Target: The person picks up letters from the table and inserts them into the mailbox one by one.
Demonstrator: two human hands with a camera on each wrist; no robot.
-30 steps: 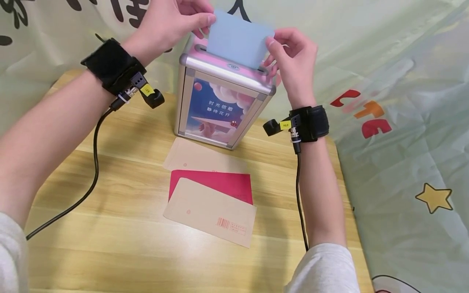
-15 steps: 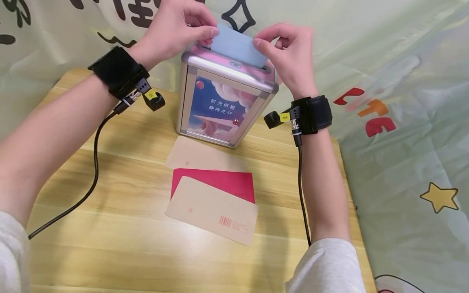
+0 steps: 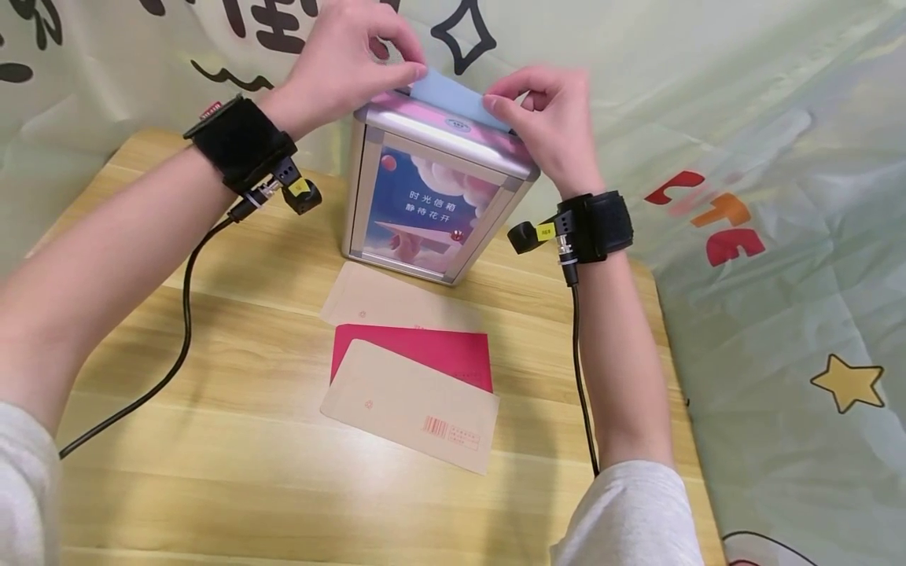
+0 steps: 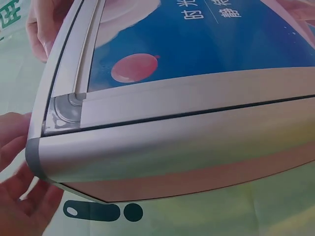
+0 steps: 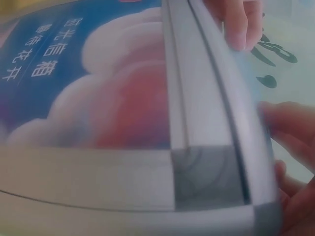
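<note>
The left hand and the right hand each pinched an upper corner of the flat pale-blue paper envelope, thumb and forefinger curled narrowly on its top edge. Between the two sets of fingers only a thin strip of the envelope showed; the rest sat below the fingertips, down in the slot in the top of the upright silver-framed box with a blue and pink picture panel.

The envelope looked light and thin, stiff enough to stand on edge yet likely to buckle if pressed from one end alone, so the two top corners seemed the sensible hold, with the pressure kept even. Its smooth face would probably slide freely against the slot's metal lip.

Well below the wrists, on the light wooden table, lay a red envelope between two overlapping tan ones.
</note>
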